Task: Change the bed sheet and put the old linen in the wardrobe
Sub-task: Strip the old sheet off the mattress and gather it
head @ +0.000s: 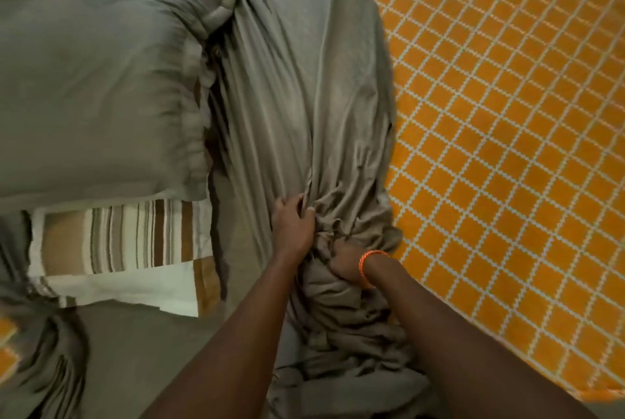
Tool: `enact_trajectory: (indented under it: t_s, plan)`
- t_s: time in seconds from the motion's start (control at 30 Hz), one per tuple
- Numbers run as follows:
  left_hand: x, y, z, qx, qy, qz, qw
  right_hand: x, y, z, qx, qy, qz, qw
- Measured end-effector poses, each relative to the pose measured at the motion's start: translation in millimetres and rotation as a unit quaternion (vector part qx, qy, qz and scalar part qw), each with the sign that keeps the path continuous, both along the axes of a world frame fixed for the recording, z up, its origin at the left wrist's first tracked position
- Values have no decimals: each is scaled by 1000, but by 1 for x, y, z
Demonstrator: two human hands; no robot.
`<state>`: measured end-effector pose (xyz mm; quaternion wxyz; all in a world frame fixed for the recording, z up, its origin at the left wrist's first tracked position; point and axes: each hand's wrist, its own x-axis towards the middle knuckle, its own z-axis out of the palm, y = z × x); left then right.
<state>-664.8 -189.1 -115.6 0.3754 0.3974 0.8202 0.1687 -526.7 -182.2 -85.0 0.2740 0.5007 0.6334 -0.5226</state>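
Currently, head view only. Both hands work the grey bed sheet (297,87) at the near edge of the bed, beside the orange patterned floor covering (507,114). Left hand (293,227): fingers curled, pinching a gathered ridge of the sheet where long folds converge. Right hand (345,266), orange bracelet (367,264) at the wrist: sunk into the bunched cloth just beside the left hand; it appears to grip a fistful, but the fingers themselves are hidden in the folds, so their exact lie cannot be told.

Sheet location: stretched in tension folds across the bed surface towards the far end, bunched into a heap under and below the hands. A grey pillow (98,80) lies to the left, and a striped pillow (128,249) lies just below it, partly under it.

Judgement on progress: early stage. The sheet is loosened and being gathered, not yet off the bed. No fresh sheet and no wardrobe in view; laying the replacement and stowing the old linen both remain.
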Motion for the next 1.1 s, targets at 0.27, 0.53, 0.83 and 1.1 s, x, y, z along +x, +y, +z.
enact_trajectory:
  t_s: [0.27,0.53,0.83,1.1]
  plan:
    - [-16,7,2,-38,-71,-21,997,-49,29,2,441,11,-168,882]
    - [-143,52,88,265,131,84,951,-190,100,25,389,248,-386,799]
    - [-260,97,196,474,111,106,867,-347,176,88,172,335,-481,792]
    - [-405,119,166,242,179,264,916,-377,202,95,230,233,-459,826]
